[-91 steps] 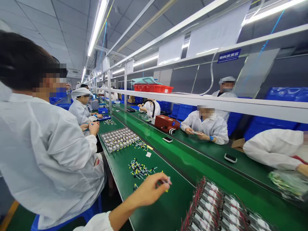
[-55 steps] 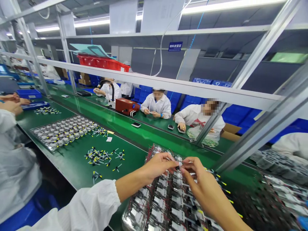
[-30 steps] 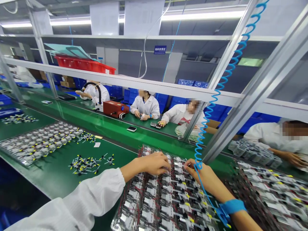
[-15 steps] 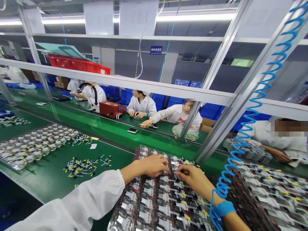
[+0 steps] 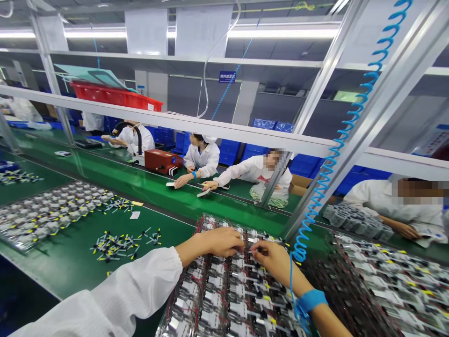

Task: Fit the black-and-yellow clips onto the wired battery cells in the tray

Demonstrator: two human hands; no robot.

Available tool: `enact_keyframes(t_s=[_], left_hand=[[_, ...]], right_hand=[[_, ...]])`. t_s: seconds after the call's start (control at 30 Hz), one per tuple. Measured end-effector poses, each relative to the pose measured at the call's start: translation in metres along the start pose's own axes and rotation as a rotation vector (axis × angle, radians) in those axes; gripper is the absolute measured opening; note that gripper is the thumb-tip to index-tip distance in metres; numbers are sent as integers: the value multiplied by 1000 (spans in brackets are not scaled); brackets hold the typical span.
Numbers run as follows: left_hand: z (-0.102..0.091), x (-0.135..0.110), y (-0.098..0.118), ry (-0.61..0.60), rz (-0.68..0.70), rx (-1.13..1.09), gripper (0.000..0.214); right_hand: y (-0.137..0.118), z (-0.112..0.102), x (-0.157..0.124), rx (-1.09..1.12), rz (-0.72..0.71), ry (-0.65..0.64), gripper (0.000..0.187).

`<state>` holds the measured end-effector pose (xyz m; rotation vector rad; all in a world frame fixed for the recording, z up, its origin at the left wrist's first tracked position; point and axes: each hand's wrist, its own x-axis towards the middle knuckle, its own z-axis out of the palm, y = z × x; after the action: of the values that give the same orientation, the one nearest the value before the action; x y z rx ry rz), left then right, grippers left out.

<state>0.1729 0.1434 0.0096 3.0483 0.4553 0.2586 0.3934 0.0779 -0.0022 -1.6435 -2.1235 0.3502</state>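
Two hands over a stack of wired packs point(image 5: 228, 295). Left hand point(image 5: 220, 242): fingers together, lying on the packs. Right hand point(image 5: 271, 262), wearing one blue wrist strap point(image 5: 310, 300): fingertips point(image 5: 253, 249) drawn close on the packs; what they hold cannot be told. Four co-workers point(image 5: 201, 157) sit nearby. Unlike the earlier frame, the one opposite now reaches an arm out over the green bench point(image 5: 52, 276).

We see glossy clear plastic over the wired modules point(image 5: 231, 295) at 6 o'clock, and a smooth matt green bench mat point(image 5: 161, 220) at 9. Soft white cloth sleeve point(image 5: 115, 290) at 7, smooth pale metal upright point(image 5: 372, 112) at 2.
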Motion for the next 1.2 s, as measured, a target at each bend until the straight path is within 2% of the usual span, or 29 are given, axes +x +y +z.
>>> enact_keyframes(t_s=[0.17, 0.33, 0.43, 0.6, 0.8, 1.0, 1.2], left_hand=[[1, -2, -7, -36, 57, -10, 31], [-7, 1, 0, -55, 63, 80, 28], [-8, 2, 2, -27, 25, 37, 25], [-2, -3, -1, 47, -51, -181, 27], [9, -7, 3, 125, -234, -346, 35], [16, -7, 1, 181, -264, -423, 35], [19, -7, 1, 183, -271, -440, 33]], right_hand=[[2, -1, 3, 13, 14, -5, 27], [5, 1, 2, 32, 1, -5, 28], [9, 4, 4, 45, 5, -9, 29], [14, 10, 10, 100, 14, 0, 30], [6, 17, 14, 186, 11, -23, 28], [4, 18, 15, 227, 30, -36, 31], [-3, 15, 14, 253, 33, -85, 30]])
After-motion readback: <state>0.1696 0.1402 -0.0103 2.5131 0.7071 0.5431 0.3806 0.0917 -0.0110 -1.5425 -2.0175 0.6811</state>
